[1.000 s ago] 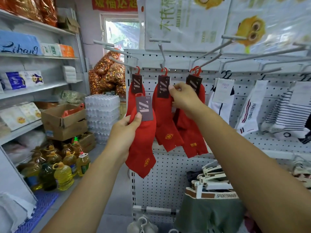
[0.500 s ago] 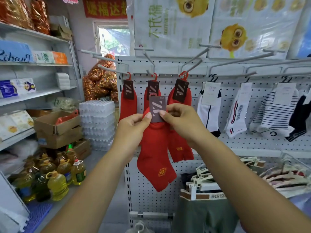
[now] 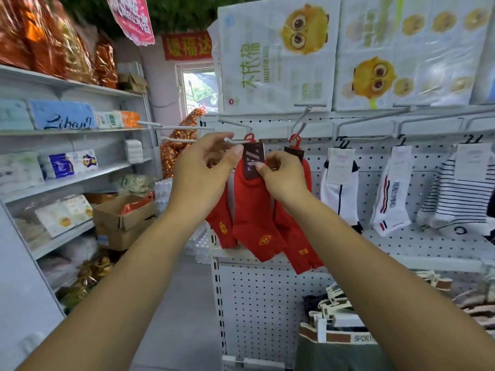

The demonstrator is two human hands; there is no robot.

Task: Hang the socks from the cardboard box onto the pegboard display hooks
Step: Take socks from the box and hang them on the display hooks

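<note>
Cardboard label (image 3: 253, 162), dark, rectangular, sits pinched in both grips, left hand (image 3: 203, 171) and right hand (image 3: 284, 179), atop soft red sock (image 3: 254, 212).

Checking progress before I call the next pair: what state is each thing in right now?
Red sock: held by its label, hanger at the hook tip, not clearly on it.
Left hand: pinches the label's top corner.
Right hand: pinches the label's lower edge.
Other red socks: hanging.
Cardboard box: open.
</note>
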